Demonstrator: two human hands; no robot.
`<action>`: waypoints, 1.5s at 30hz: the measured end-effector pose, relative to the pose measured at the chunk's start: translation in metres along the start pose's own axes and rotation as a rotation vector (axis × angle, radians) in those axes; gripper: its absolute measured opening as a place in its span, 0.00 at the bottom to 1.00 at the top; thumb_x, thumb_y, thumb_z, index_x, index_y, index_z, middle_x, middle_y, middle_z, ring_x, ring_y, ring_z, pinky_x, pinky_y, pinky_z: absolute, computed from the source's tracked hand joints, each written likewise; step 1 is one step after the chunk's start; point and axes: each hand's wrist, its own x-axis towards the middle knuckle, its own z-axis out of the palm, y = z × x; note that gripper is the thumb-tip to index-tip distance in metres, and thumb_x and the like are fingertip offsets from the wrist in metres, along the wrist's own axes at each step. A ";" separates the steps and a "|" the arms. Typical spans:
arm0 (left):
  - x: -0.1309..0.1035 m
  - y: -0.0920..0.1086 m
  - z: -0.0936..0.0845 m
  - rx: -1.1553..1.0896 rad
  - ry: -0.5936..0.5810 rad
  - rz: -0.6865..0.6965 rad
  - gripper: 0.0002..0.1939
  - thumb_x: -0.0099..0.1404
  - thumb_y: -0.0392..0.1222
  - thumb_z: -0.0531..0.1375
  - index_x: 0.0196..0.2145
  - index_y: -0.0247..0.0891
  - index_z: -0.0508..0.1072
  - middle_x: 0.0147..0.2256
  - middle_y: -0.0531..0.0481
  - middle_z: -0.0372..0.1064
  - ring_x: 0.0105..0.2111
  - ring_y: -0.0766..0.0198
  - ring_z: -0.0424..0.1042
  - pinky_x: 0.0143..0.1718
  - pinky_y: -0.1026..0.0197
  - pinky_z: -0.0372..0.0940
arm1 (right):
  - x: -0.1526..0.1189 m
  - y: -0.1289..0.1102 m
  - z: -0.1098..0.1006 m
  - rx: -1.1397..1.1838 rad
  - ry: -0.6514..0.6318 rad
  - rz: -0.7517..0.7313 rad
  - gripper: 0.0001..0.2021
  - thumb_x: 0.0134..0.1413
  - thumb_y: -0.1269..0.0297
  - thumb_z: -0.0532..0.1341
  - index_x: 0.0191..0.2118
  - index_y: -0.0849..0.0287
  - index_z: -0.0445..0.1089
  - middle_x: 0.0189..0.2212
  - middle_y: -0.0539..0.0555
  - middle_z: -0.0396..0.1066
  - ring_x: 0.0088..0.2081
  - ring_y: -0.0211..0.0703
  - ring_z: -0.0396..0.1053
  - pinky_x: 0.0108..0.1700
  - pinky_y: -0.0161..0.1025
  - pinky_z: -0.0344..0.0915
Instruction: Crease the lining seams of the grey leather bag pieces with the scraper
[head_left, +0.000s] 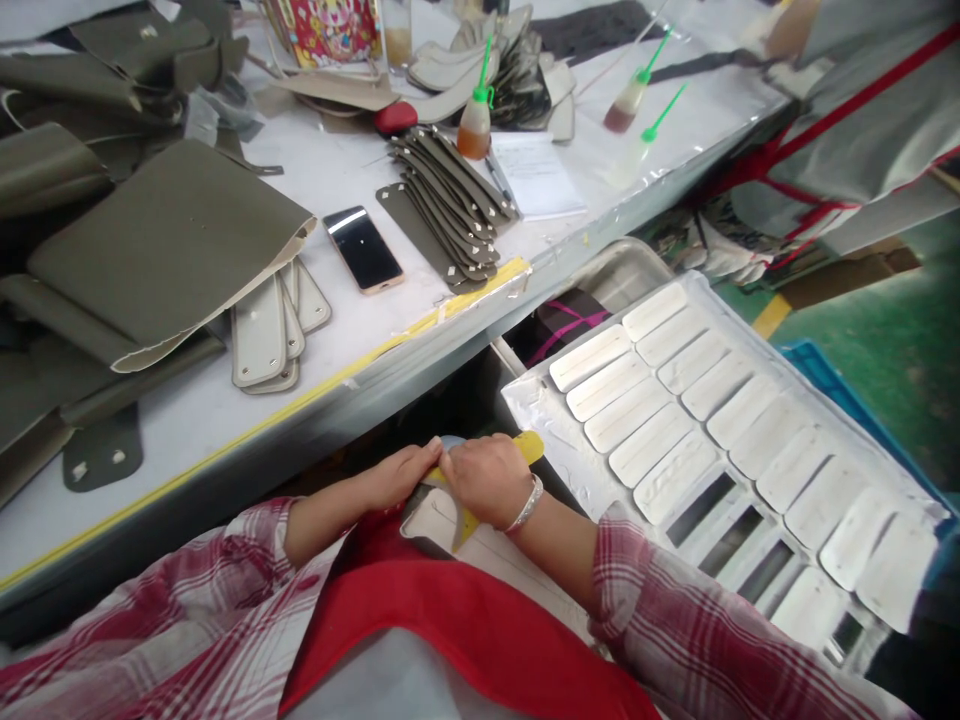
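Both my hands meet low in the view, over my lap and a red apron [465, 620]. My right hand [487, 478] grips a yellow flat tool [531, 446] and presses it onto a pale grey leather piece [429, 522]. My left hand [399, 474] holds the same piece at its upper edge, fingertips touching the right hand. A silver bracelet sits on my right wrist. Just to the right lies a white tray [540, 410] lined with rows of pale rounded strips [651, 444].
The white work table [225, 410] with a yellow taped edge carries folded olive leather [165, 250], a stack of grey tabs [270, 335], a phone [363, 249], a fan of dark strips [450, 200], a notepad [534, 175] and green-capped glue bottles [475, 120].
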 end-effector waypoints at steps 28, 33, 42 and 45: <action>-0.012 0.012 -0.014 -0.489 -0.134 0.059 0.34 0.60 0.65 0.44 0.43 0.34 0.73 0.45 0.41 0.70 0.50 0.53 0.64 0.51 0.54 0.56 | -0.035 -0.022 -0.018 -0.255 -0.007 0.308 0.24 0.63 0.55 0.40 0.33 0.56 0.72 0.30 0.55 0.73 0.32 0.44 0.71 0.32 0.37 0.61; -0.021 0.016 -0.008 -0.226 -0.196 0.158 0.25 0.58 0.56 0.56 0.47 0.37 0.72 0.45 0.47 0.71 0.49 0.54 0.64 0.52 0.57 0.55 | -0.032 -0.019 -0.016 -0.271 -0.035 0.191 0.25 0.63 0.54 0.39 0.36 0.56 0.72 0.30 0.55 0.74 0.32 0.46 0.71 0.32 0.40 0.62; -0.018 -0.003 0.002 -0.147 -0.104 0.159 0.27 0.60 0.55 0.54 0.51 0.34 0.68 0.47 0.44 0.69 0.49 0.53 0.64 0.51 0.55 0.56 | -0.024 -0.013 -0.021 -0.162 -0.199 0.248 0.31 0.62 0.51 0.35 0.34 0.57 0.73 0.33 0.57 0.74 0.38 0.47 0.71 0.37 0.41 0.63; -0.019 -0.002 0.004 -0.092 -0.077 0.155 0.27 0.60 0.55 0.53 0.51 0.35 0.67 0.48 0.45 0.68 0.49 0.55 0.64 0.51 0.57 0.55 | -0.025 -0.017 -0.019 -0.155 -0.195 0.268 0.31 0.62 0.50 0.35 0.35 0.57 0.73 0.33 0.58 0.74 0.38 0.48 0.71 0.38 0.42 0.63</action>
